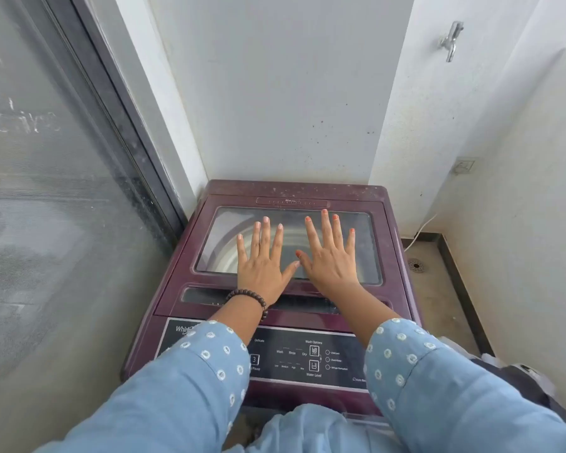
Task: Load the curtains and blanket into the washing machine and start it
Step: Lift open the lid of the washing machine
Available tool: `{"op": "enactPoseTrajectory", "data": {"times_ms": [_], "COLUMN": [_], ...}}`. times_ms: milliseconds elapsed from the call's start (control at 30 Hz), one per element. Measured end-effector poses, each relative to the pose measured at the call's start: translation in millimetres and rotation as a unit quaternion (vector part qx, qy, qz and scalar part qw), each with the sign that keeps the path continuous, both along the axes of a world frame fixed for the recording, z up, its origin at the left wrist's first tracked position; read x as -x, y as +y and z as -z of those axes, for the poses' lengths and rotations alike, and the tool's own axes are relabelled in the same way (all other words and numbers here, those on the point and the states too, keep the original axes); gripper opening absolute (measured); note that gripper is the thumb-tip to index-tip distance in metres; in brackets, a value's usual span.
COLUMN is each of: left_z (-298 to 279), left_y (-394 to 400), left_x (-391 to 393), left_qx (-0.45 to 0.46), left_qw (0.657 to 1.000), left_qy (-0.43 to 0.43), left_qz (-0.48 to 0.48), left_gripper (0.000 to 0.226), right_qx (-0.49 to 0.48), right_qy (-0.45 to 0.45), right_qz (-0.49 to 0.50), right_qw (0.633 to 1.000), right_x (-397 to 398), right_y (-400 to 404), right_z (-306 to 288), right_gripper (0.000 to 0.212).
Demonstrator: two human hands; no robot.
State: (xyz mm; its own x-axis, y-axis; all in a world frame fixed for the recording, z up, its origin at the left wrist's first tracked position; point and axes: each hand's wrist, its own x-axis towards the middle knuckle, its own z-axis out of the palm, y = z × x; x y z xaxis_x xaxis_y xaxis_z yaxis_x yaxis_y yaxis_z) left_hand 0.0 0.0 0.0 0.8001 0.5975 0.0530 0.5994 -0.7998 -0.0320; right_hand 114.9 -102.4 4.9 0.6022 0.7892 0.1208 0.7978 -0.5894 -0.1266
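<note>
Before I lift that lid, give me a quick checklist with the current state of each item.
1. Lid shut: ok, lies flat.
2. Left hand free: ok, fingers spread flat over the glass.
3. Right hand free: ok, spread flat too.
4. Drum free of laundry: cannot tell, glass is hazy.
5. Curtains and blanket within reach: cannot tell, only a dark bundle at the lower right.
6. Control panel powered: cannot tell.

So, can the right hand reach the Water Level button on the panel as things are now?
Probably yes. The right hand lies flat and empty on the closed lid, and the Water Level button shows uncovered between the two sleeves, nearer the person than the hand.
</note>
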Motion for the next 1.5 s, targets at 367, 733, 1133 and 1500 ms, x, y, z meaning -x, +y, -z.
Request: {"op": "enactPoseTrajectory", "data": {"times_ms": [367, 733, 1133, 1500], "left_z": [24.8, 28.1, 42.9, 34.3], "left_y": [-10.9, -24.6, -42.7, -40.8], "left_x": [15.8, 32.6, 63.5, 73.3], "left_qx": [0.106, 0.104, 0.070, 0.031], "left_qw": [0.993, 0.994, 0.993, 0.992], "left_qy": [0.054, 0.025, -0.083, -0.108], "left_qz": [-0.005, 0.022, 0.048, 0.061], "left_gripper": [0.075, 0.111, 0.063, 0.046], "right_qx": [0.047, 0.058, 0.017, -0.080], "right_qy": [0.073, 0.099, 0.070, -0.025], "right_qz": [-0.039, -0.073, -0.120, -0.134], "right_qw": [0.995, 0.991, 0.990, 0.987], "right_x": [14.3, 21.5, 48.8, 61.9], "right_y": [-14.5, -27.0, -51.5, -62.9], "right_z": [24.8, 28.2, 31.9, 33.1], "right_gripper": [0.062, 0.055, 0.044, 0.040]}}
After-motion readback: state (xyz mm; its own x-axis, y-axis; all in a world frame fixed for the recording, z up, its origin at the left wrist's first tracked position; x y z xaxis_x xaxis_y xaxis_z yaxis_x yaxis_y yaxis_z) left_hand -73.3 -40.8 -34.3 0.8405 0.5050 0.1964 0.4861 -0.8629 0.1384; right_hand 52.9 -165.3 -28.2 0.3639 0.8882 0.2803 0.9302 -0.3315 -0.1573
